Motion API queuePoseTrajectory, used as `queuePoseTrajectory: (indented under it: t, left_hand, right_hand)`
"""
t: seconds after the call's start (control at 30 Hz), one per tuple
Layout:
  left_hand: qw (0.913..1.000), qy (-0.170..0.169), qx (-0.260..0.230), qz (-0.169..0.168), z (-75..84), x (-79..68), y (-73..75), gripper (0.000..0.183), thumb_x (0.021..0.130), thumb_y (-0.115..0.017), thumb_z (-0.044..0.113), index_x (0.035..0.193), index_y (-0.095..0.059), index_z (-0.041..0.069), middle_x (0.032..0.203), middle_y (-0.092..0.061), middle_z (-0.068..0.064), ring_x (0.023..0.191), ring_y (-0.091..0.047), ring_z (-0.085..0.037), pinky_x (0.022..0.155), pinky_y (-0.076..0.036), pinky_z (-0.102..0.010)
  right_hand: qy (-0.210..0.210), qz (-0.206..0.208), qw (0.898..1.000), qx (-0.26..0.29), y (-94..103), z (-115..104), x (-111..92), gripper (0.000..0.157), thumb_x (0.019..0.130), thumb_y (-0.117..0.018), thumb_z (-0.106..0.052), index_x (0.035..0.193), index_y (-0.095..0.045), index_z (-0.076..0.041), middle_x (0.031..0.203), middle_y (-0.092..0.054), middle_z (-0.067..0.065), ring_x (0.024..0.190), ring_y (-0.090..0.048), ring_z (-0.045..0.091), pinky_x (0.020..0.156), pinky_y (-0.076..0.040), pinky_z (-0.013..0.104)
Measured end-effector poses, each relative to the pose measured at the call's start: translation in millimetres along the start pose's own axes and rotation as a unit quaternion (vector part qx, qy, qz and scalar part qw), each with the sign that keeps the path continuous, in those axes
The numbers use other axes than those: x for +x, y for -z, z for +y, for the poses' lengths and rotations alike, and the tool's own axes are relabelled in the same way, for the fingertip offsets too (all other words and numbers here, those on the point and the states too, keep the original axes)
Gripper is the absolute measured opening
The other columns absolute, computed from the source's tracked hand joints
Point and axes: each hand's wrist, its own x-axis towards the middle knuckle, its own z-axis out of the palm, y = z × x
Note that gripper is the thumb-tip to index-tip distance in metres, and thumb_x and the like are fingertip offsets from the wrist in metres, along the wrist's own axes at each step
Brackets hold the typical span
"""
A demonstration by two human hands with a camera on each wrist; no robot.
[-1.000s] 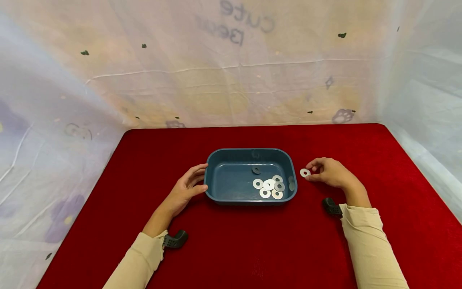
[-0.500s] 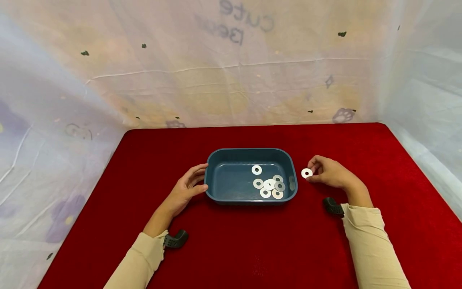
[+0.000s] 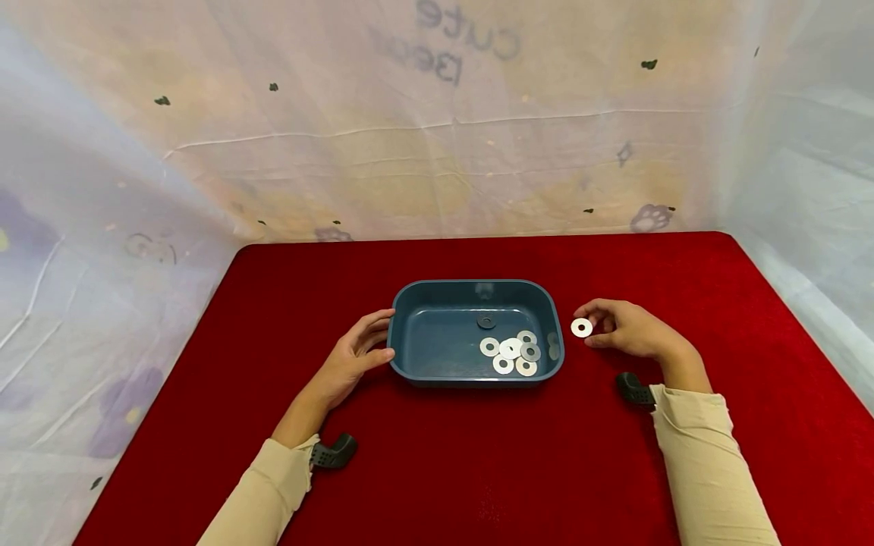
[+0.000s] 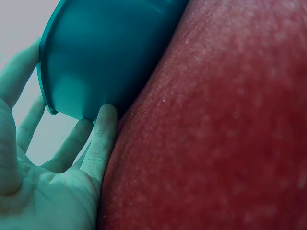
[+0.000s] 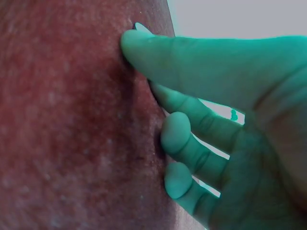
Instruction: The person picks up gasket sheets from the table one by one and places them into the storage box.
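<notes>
A blue rectangular basin [image 3: 437,378] stands mid-table with several flat metal washers [image 3: 510,348] in its right part. One washer [image 3: 486,322] lies apart from these, toward the back, and looks dark. At the basin's left end my left hand [image 3: 347,366] touches the outer wall with fairly straight fingers, thumb apart. To the right of the basin, my right hand [image 3: 631,328] has thumb and index at the edges of a single washer [image 3: 582,327], pinching it low at the cloth. In the right wrist view the thumb [image 5: 177,57] mostly hides that washer.
Red cloth [image 3: 437,470] covers the table. Pale patterned sheeting [image 3: 437,174] rises behind it and at both sides. A dark strap-mounted device sits at each wrist, below the hands.
My right hand and its washer have shifted slightly right, and the index now reaches over the washer's far edge. The basin's rear washer went from dark to bright and back. My left hand stays.
</notes>
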Motion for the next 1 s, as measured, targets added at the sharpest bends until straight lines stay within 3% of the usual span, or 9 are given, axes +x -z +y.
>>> queuePoseTrajectory:
  t: [1.0]
  left_hand:
    - [1.0000,0.003,0.003,0.002,0.7,-0.3,-0.1,0.063,0.097,-0.062,0.008,0.153,-0.034,0.015,0.156,-0.036,-0.013,0.138,-0.042,-0.023,0.101,-0.049,-0.021]
  right_hand:
    - [0.001,0.011,1.000,-0.005,0.0,1.2,0.3,0.033,0.083,-0.079,-0.007,0.113,-0.065,-0.003,0.093,-0.061,0.009,0.080,-0.053,0.016,0.067,-0.046,0.022]
